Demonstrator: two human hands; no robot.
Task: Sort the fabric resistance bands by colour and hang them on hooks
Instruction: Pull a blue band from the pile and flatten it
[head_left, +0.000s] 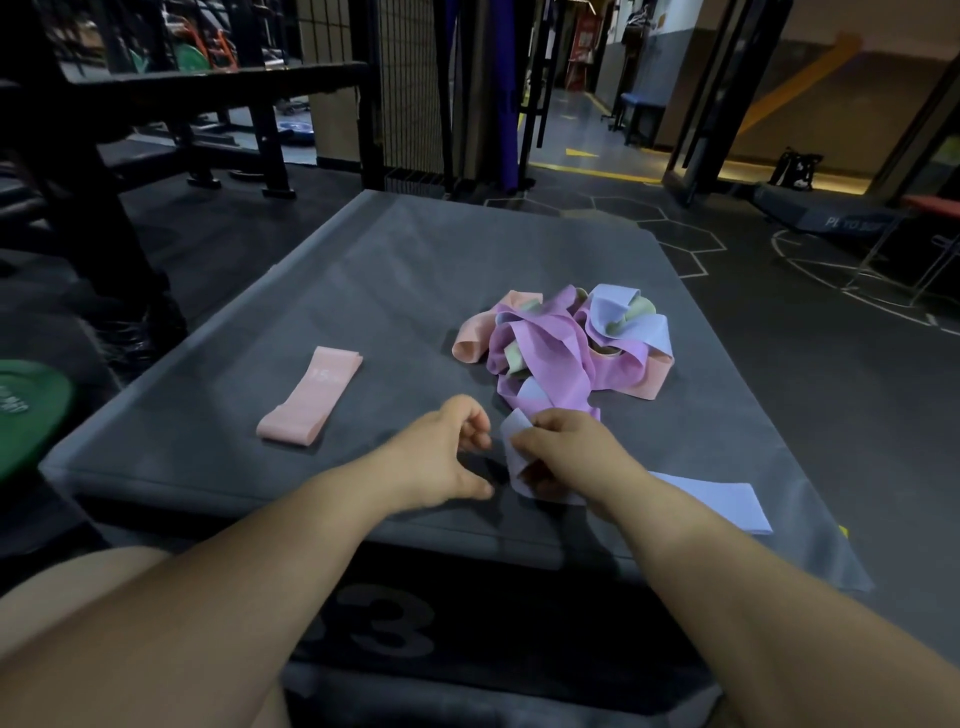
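A tangled pile of fabric bands (561, 343) in purple, pink, pale blue and green lies on the grey mat (395, 291). One pink band (311, 396) lies flat by itself to the left. My right hand (566, 447) grips a pale blue band (517, 457) just in front of the pile. Another flat pale blue band (727, 506) stretches out to the right beneath my right forearm. My left hand (447, 452) hovers close beside the right hand with its fingers loosely curled and nothing in it.
The mat covers a black plyo box (395, 618) in front of me. A green weight plate (26, 410) lies on the floor at left. A black rack (104, 156) and mesh partition (410, 88) stand behind. Open floor extends to the right.
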